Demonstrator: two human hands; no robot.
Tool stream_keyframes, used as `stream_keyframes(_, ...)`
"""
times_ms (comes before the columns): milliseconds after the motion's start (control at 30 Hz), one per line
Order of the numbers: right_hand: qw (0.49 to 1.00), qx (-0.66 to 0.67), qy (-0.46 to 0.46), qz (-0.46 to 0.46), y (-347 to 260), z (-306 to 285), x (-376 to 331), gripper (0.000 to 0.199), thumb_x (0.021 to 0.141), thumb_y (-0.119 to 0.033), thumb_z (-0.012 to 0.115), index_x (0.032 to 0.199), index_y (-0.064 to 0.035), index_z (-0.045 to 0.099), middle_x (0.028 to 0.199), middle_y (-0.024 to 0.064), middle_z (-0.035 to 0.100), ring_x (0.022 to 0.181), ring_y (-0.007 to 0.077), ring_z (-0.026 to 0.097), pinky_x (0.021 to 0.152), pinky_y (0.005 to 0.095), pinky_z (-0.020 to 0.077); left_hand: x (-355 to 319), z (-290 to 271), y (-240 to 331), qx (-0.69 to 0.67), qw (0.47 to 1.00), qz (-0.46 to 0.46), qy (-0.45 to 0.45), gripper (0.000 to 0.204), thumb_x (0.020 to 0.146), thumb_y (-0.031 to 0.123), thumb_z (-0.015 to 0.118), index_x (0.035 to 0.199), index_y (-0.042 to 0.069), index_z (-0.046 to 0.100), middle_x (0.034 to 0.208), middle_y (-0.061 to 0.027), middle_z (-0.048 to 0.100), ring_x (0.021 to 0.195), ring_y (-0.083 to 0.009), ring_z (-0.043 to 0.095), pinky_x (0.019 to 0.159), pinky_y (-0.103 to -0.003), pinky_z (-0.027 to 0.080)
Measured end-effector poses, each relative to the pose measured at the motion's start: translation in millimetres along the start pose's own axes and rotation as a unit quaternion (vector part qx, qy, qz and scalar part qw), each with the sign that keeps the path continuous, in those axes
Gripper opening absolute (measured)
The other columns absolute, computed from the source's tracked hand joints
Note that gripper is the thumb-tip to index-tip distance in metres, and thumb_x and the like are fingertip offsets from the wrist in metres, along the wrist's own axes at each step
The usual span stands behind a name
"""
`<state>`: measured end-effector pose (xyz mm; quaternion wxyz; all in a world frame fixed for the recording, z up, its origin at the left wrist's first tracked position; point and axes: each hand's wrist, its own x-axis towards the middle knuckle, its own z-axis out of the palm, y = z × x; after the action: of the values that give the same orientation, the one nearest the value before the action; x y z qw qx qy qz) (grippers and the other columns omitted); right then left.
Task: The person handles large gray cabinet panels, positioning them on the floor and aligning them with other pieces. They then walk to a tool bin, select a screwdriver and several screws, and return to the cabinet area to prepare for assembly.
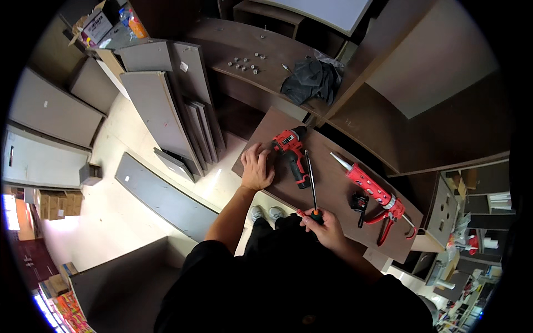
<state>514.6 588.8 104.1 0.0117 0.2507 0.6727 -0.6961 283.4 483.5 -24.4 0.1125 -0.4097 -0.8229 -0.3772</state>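
My right hand (328, 228) is closed round the handle of a long screwdriver (312, 186), whose metal shaft points away from me over a brown board (333, 158). My left hand (257, 166) rests on the board's left end, its fingers bent and slightly apart, with nothing visible in it. Just right of that hand lies a red and black cordless drill (291, 150). A red caulking gun (375, 190) with a pale nozzle lies at the board's right part. Between drill and gun sits a small black tool or case (359, 202), its kind unclear.
Behind the board, a brown shelf (214, 36) carries several small metal fittings (244, 66) and a dark crumpled cloth (312, 79). Grey panels (150, 105) lean upright at left. A long grey panel (164, 191) lies on the floor. A tall cabinet frame (383, 105) stands at right.
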Motion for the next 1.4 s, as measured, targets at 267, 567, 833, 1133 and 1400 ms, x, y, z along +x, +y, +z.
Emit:
stream_keyframes(267, 0.995, 0.061, -0.074, 0.006, 1, -9, 7, 0.016, 0.091, -0.016, 0.059, 0.090, -0.0002, 0.060, 0.073, 0.0019, 0.060, 0.064, 0.0074, 0.055, 0.062, 0.0220, 0.0455, -42, -85, 121, -0.361, 0.913, -0.120, -0.148, 0.018, 0.085, 0.005, 0.059, 0.102, -0.001, 0.058, 0.089, -0.0125, 0.059, 0.082, -0.0250, 0.059, 0.076, -0.032, 0.047)
stream_keyframes(567, 0.951, -0.027, -0.309, -0.017, -8, -12, 14, 0.019, 0.088, -0.021, 0.063, 0.085, -0.0020, 0.062, 0.071, 0.0005, 0.063, 0.066, 0.0065, 0.057, 0.063, 0.0247, 0.0471, -55, -143, 140, -0.190, 0.960, 0.082, -0.187, 0.028, 0.075, 0.003, 0.067, 0.102, 0.002, 0.062, 0.086, -0.0084, 0.062, 0.075, -0.0256, 0.062, 0.065, -0.033, 0.051)
stream_keyframes(833, 0.995, -0.008, -0.099, -0.026, 12, -64, 20, 0.026, 0.087, -0.013, 0.061, 0.111, -0.0029, 0.054, 0.093, 0.0078, 0.059, 0.076, 0.0118, 0.059, 0.068, 0.0259, 0.0474, -36, -186, 164, -0.164, 0.983, 0.021, -0.078, 0.022, 0.076, -0.002, 0.066, 0.097, 0.002, 0.060, 0.084, -0.0087, 0.064, 0.071, -0.0223, 0.061, 0.064, -0.030, 0.049)
stream_keyframes(1133, 0.983, 0.067, -0.168, -0.012, -35, -82, -59, 0.035, 0.090, -0.009, 0.048, 0.124, 0.0012, 0.050, 0.080, 0.0070, 0.057, 0.065, 0.0114, 0.052, 0.062, 0.0249, 0.0444, -49, -195, 197, -0.422, 0.874, -0.237, 0.047, 0.021, 0.085, 0.000, 0.063, 0.106, -0.004, 0.059, 0.094, -0.0107, 0.056, 0.081, -0.0162, 0.057, 0.071, -0.027, 0.049)
stream_keyframes(1400, 0.936, -0.119, -0.274, -0.184, -83, -80, -68, 0.038, 0.084, -0.014, 0.062, 0.118, 0.0032, 0.059, 0.082, 0.0125, 0.068, 0.071, 0.0184, 0.067, 0.064, 0.0257, 0.0522, -35, -218, 208, -0.656, 0.676, -0.285, 0.179, 0.024, 0.091, 0.027, 0.060, 0.104, 0.007, 0.054, 0.092, -0.0057, 0.055, 0.080, -0.0199, 0.057, 0.067, -0.032, 0.048)
